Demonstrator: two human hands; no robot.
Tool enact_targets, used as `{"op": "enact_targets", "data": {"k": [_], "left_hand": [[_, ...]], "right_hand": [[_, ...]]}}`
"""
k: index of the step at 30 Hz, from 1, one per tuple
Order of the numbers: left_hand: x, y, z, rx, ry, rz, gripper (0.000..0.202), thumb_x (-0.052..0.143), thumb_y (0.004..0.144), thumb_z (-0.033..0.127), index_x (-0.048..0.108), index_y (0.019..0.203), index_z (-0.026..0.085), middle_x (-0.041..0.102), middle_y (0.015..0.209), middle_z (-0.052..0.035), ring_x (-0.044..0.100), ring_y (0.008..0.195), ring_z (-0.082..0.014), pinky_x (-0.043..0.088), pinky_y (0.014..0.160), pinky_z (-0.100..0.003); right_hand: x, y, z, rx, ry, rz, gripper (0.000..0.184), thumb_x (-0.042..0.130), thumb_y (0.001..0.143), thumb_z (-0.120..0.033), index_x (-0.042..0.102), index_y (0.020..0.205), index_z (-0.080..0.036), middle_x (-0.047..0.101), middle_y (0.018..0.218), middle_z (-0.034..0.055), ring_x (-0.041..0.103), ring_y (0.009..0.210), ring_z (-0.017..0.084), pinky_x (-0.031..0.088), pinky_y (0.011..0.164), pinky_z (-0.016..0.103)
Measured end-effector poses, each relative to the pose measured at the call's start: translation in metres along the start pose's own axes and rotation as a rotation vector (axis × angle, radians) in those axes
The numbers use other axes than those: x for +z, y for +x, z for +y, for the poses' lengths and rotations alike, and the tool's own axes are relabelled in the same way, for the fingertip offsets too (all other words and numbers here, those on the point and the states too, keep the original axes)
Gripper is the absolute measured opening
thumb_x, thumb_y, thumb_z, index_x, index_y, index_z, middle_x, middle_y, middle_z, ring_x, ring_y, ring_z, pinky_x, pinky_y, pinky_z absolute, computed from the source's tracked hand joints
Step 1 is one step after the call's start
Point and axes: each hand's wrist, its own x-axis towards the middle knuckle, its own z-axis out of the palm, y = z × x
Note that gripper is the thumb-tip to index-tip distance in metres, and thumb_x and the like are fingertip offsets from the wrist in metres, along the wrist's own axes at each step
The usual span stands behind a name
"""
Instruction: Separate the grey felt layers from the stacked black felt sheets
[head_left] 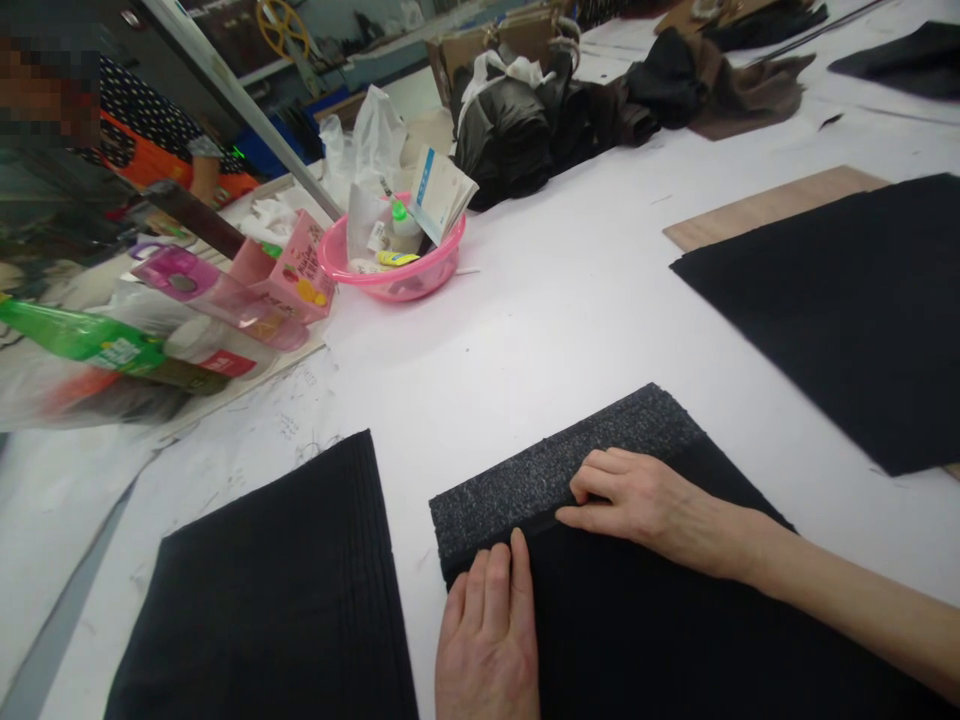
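Observation:
A piece of black cloth (622, 630) lies in front of me, with a speckled dark grey band (517, 490) along its far end. My left hand (487, 635) rests flat on the cloth, fingers stretched out to the near edge of the band. To its right, my right hand (649, 505) has its thumb and curled fingers closed at the line where black cloth meets band. It seems to pinch the fabric there; the fingertips are partly hidden. Left of both hands lies a folded or layered black cloth stack (277, 600).
More black cloth (840, 310) lies on a brown board (780, 205) at right. A pink basin (397, 285) holds a bottle and a booklet. Bottles, including a green bottle (90, 340), lie at left. Dark fabric rolls (517, 130) sit behind on the white table (555, 300). Another person's hand (204, 180) shows back left.

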Motion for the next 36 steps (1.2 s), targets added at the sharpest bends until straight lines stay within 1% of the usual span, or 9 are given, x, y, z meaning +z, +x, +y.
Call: {"op": "enact_targets", "data": {"k": [6,11,15,17,19,21,26,31,36], "left_hand": [[0.0,-0.002,-0.001,0.02,0.026,-0.044,0.056,0.045,0.081,0.002,0.051,0.135,0.015,0.059,0.12,-0.008,0.056,0.106,-0.0234,0.053,0.082,-0.034],[-0.002,0.006,-0.002,0.043,0.035,-0.003,0.054,0.042,0.08,0.002,0.055,0.131,0.016,0.061,0.114,-0.0082,0.058,0.099,-0.0225,0.054,0.076,-0.033],[-0.004,0.012,0.001,0.072,0.052,0.001,0.052,0.043,0.081,0.002,0.055,0.13,0.014,0.061,0.107,-0.0103,0.059,0.095,-0.0249,0.056,0.072,-0.036],[-0.003,0.015,0.004,0.058,0.039,0.002,0.052,0.044,0.081,0.002,0.055,0.13,0.014,0.061,0.107,-0.0104,0.059,0.097,-0.0259,0.057,0.075,-0.037],[-0.001,0.018,0.007,0.037,0.013,0.026,0.05,0.044,0.08,-0.001,0.057,0.127,0.012,0.06,0.11,-0.01,0.058,0.102,-0.0258,0.056,0.082,-0.038],[0.001,0.022,0.01,0.049,-0.013,0.043,0.049,0.043,0.079,-0.003,0.058,0.123,0.011,0.06,0.113,-0.0094,0.057,0.105,-0.025,0.056,0.086,-0.037],[0.002,0.028,0.009,0.118,-0.025,0.006,0.05,0.041,0.079,-0.003,0.057,0.124,0.008,0.062,0.111,-0.0087,0.059,0.101,-0.0231,0.057,0.082,-0.036],[0.001,0.03,0.008,0.129,-0.031,-0.013,0.055,0.044,0.079,0.0,0.053,0.132,0.012,0.063,0.113,-0.007,0.059,0.101,-0.022,0.055,0.083,-0.035],[-0.001,0.036,0.01,0.11,-0.037,-0.049,0.059,0.047,0.077,0.001,0.051,0.135,0.015,0.063,0.111,-0.0069,0.06,0.1,-0.0223,0.055,0.081,-0.036]], "right_hand": [[0.001,0.001,-0.001,0.018,0.002,0.013,0.024,0.041,0.104,-0.012,0.063,0.112,-0.019,0.054,0.092,0.0033,0.046,0.081,0.016,0.039,0.072,0.031],[0.003,0.0,-0.002,0.013,-0.031,-0.001,0.025,0.04,0.103,-0.011,0.062,0.114,-0.017,0.053,0.092,0.0037,0.043,0.08,0.017,0.036,0.07,0.033],[0.004,-0.001,-0.004,0.011,-0.07,-0.006,0.023,0.041,0.103,-0.011,0.061,0.112,-0.016,0.053,0.091,0.0039,0.042,0.079,0.018,0.036,0.069,0.034],[0.004,-0.001,-0.005,0.009,-0.093,-0.003,0.021,0.043,0.102,-0.011,0.062,0.111,-0.016,0.053,0.091,0.0039,0.042,0.078,0.018,0.035,0.069,0.034],[0.004,0.0,-0.006,0.005,-0.112,-0.006,0.021,0.043,0.102,-0.01,0.062,0.11,-0.015,0.053,0.09,0.0039,0.042,0.078,0.018,0.035,0.068,0.034],[0.003,0.001,-0.006,0.006,-0.116,-0.011,0.021,0.043,0.102,-0.011,0.062,0.109,-0.016,0.054,0.09,0.0039,0.042,0.078,0.018,0.035,0.068,0.034],[-0.005,-0.001,0.003,0.007,-0.035,-0.021,0.021,0.044,0.103,-0.012,0.063,0.11,-0.018,0.055,0.094,0.0035,0.044,0.082,0.018,0.035,0.071,0.033],[-0.018,-0.013,0.016,0.011,0.0,-0.019,0.024,0.041,0.103,-0.012,0.064,0.108,-0.017,0.056,0.094,0.0041,0.046,0.082,0.018,0.035,0.071,0.032],[-0.022,-0.02,0.02,0.026,0.02,-0.024,0.028,0.037,0.105,-0.013,0.064,0.111,-0.018,0.056,0.096,0.0045,0.046,0.082,0.017,0.036,0.071,0.032]]}}
